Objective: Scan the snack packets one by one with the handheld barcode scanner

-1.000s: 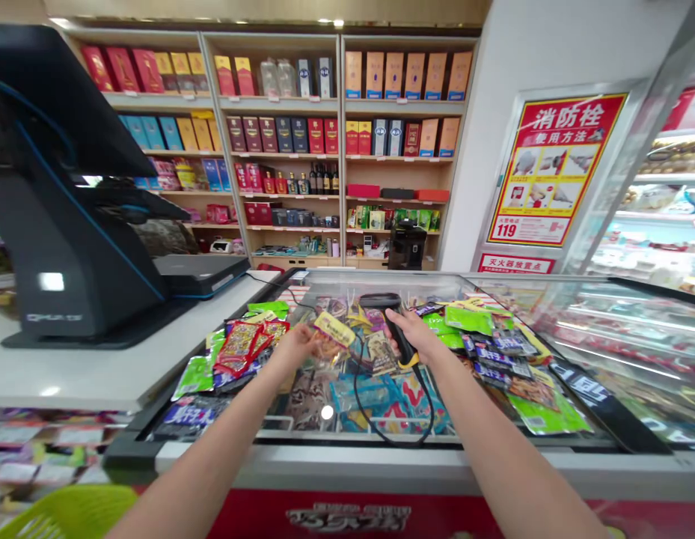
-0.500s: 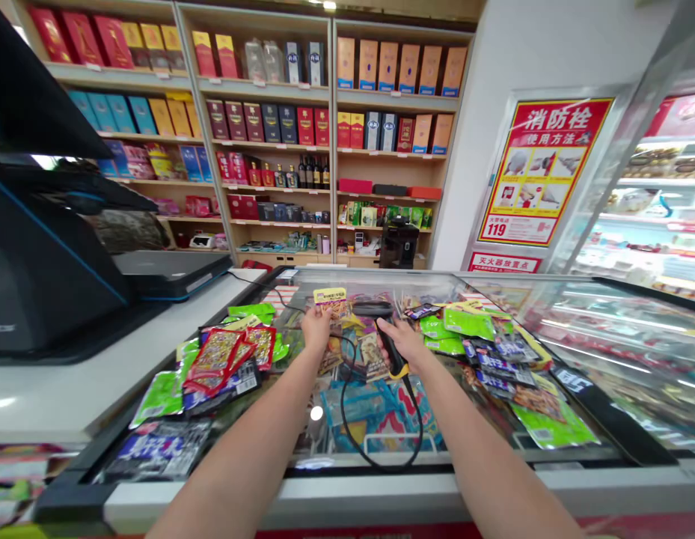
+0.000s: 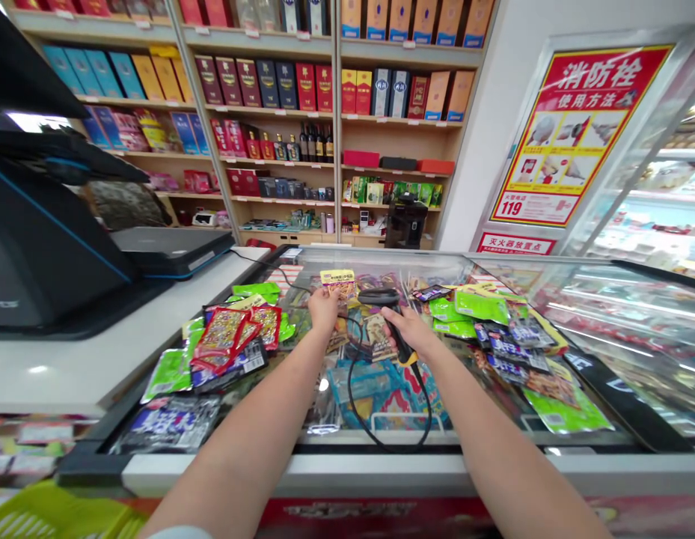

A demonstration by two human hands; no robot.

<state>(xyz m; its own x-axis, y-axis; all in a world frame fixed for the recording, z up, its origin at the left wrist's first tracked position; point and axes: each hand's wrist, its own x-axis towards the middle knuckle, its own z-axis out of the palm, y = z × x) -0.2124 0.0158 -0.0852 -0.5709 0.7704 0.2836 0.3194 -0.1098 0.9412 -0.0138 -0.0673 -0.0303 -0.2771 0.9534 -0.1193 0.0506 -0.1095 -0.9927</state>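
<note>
My left hand [image 3: 323, 308] pinches a small snack packet [image 3: 339, 283] with a yellow top, held up over the glass lid of the freezer. In my right hand [image 3: 408, 329] is a black and yellow barcode scanner [image 3: 402, 346], fingers wrapped round its handle. Its head [image 3: 378, 297] points left, close beside the packet but apart from it. The scanner's black cord [image 3: 352, 397] loops down over the glass. Left of my hands lies a pile of red snack packets [image 3: 222, 337] and green ones; to the right is another pile of green packets [image 3: 482, 305] and dark ones.
A black checkout terminal [image 3: 49, 247] stands on the white counter [image 3: 60, 367] at left. The freezer [image 3: 347, 471] has a pale front edge. Behind it are shelves of boxes [image 3: 262, 82] and a red poster [image 3: 577, 135]. A yellow-green basket [image 3: 55, 513] is at lower left.
My left hand has turned the snack packet upright and lifted it beside the scanner head. My right hand keeps its hold on the scanner. The camera view has shifted slightly.
</note>
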